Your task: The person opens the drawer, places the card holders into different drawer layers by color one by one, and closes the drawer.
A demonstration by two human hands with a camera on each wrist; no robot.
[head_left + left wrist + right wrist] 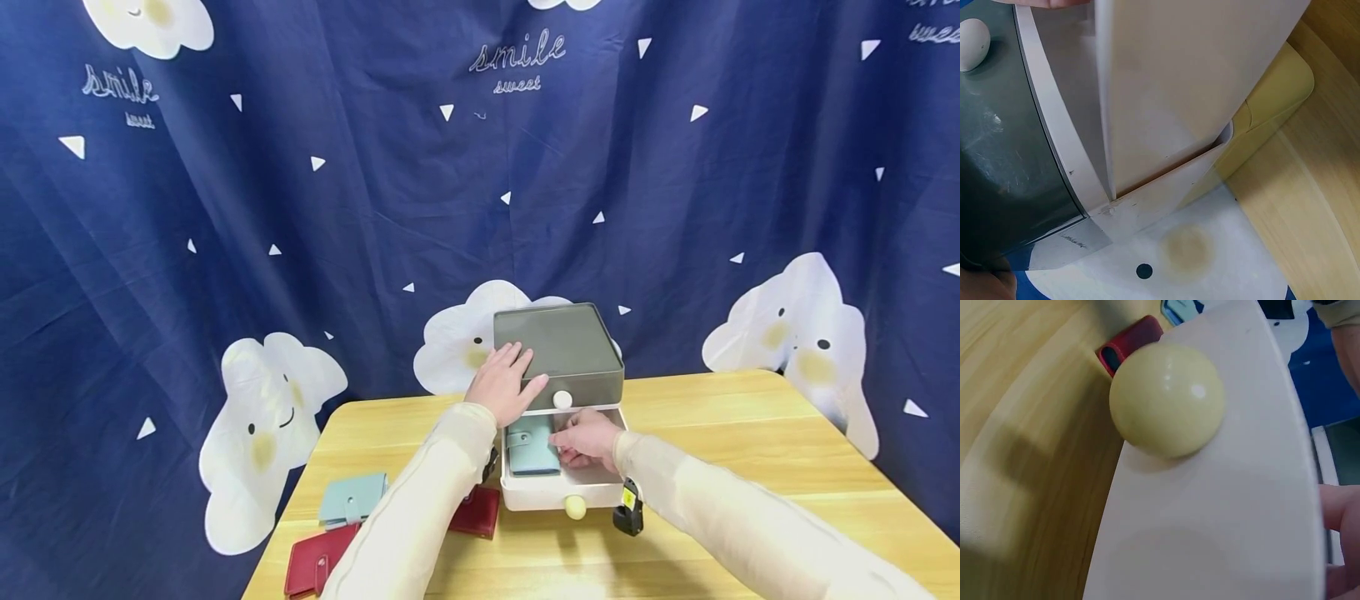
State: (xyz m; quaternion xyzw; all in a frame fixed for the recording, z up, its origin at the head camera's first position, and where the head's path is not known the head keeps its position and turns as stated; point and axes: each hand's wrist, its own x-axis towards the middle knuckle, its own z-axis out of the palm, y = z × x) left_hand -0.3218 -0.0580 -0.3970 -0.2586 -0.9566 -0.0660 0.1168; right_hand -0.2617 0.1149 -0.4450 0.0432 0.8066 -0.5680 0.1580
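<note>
A small drawer box (558, 342) with a dark grey top stands on the table, its white drawer (536, 498) pulled out below. My left hand (504, 387) rests on the box's front left corner, fingers spread over the top. Inside the drawer, on its left side, lies a light blue wallet (531, 457) with a snap strap. My right hand (591, 437) reaches into the drawer and pinches the wallet's right edge with its fingertips. In the right wrist view, the drawer front with its pale yellow knob (1166, 400) hides much of that hand.
On the table (750, 442) to the left lie another light blue wallet (354, 498) and a red wallet (318, 562). A second red wallet (478, 512) is beside the drawer, partly behind my left sleeve. A white knob (562, 400) sticks out of the grey upper drawer. A blue curtain (375, 208) hangs behind.
</note>
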